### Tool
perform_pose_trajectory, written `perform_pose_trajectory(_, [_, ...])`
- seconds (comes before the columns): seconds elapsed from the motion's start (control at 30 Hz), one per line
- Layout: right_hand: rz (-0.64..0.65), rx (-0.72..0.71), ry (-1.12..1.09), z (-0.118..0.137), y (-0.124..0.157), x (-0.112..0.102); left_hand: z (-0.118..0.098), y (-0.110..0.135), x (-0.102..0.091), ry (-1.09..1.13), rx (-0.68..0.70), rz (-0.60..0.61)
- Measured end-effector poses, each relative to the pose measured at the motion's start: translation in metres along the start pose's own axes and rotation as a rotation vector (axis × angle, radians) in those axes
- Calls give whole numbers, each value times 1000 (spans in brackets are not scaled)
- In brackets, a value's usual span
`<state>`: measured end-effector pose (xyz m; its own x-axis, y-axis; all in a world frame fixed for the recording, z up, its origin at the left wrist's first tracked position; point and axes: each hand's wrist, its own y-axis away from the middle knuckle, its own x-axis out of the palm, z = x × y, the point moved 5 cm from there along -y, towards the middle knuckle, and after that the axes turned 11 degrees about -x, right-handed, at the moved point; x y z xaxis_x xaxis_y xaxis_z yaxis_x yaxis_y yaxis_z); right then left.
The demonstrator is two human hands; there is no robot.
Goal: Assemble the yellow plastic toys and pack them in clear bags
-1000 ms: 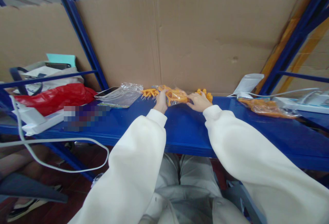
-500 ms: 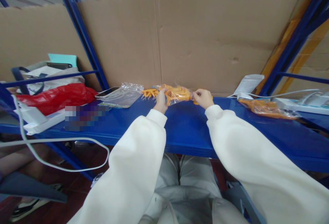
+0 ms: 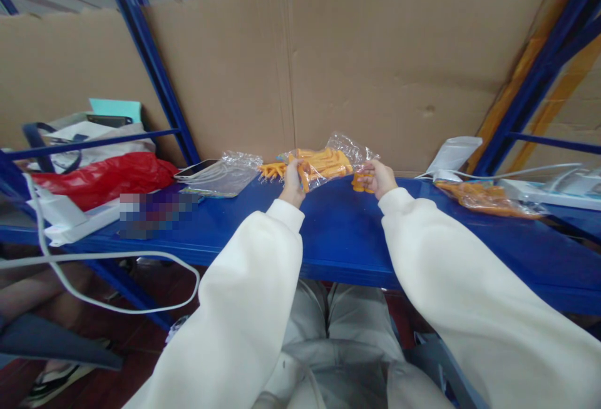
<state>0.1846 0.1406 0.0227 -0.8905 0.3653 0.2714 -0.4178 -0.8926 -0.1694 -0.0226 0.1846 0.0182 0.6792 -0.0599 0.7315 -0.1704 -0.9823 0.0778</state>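
A clear plastic bag [image 3: 331, 165] of orange keychains lies at the back of the blue shelf, against the cardboard. My left hand [image 3: 293, 185] is closed at the bag's left part, thumb over it, with an orange piece showing beside the fingers. Left of that hand, several orange keychains [image 3: 271, 171] with small metal rings hang together in a bunch. To the bag's right, my right hand [image 3: 381, 178] pinches a small orange keychain [image 3: 363, 182], its exact shape unclear. The bag's crinkled open end stands up between the hands.
A flat clear packet [image 3: 225, 176] and a phone [image 3: 197, 170] lie to the left, near a red plastic bag [image 3: 113, 177]. At right are another bag of orange items [image 3: 491, 198] and a white power strip [image 3: 554, 191]. Blue posts [image 3: 154, 64] flank the shelf [image 3: 342, 227].
My right hand has moved slightly right and opened out from the bag, now showing the orange keychain. The bag's clear end has risen. My left hand has barely shifted.
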Motion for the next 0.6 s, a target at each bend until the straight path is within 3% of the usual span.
perform_pose_trajectory(0.13, [83,54,3,-3,3,4,2,1,1,-71,-61,31])
perform_pose_trajectory(0.27, [-4,-5,6,-4,4,3,9,2,4,-150,-144,60])
perform_pose_trajectory(0.43, [-89,12,-100,-5,5,3,10,4,5,-130,-99,89])
perform_pose_trajectory(0.6, [-44,98,-173,-9,4,5,8,3,6,-113,-86,121])
